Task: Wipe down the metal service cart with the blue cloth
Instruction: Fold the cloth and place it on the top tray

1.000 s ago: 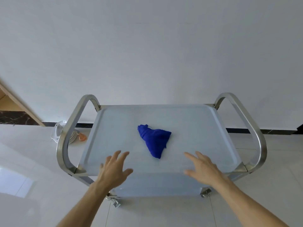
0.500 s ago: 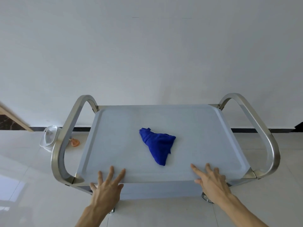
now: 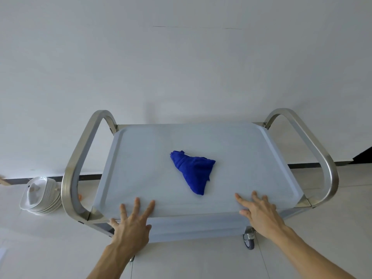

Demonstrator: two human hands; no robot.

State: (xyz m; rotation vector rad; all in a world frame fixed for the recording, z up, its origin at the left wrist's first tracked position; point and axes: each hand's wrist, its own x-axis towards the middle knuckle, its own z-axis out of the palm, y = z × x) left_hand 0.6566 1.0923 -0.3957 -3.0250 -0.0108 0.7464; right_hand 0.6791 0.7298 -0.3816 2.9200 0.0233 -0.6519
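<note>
The metal service cart (image 3: 141,168) stands against a white wall, its top tray bare but for the blue cloth (image 3: 194,172), which lies bunched near the middle, a little toward the near edge. The left hand (image 3: 131,224) rests at the tray's near edge toward the left corner, grip wide, fingers spread and straight, holding nothing. The right hand (image 3: 259,213) lies at the near edge toward the right corner, equally wide and empty. Neither touches the cloth. A stack of white dishes (image 3: 40,195) sits on the floor beside the cart's left handle (image 3: 74,168).
</note>
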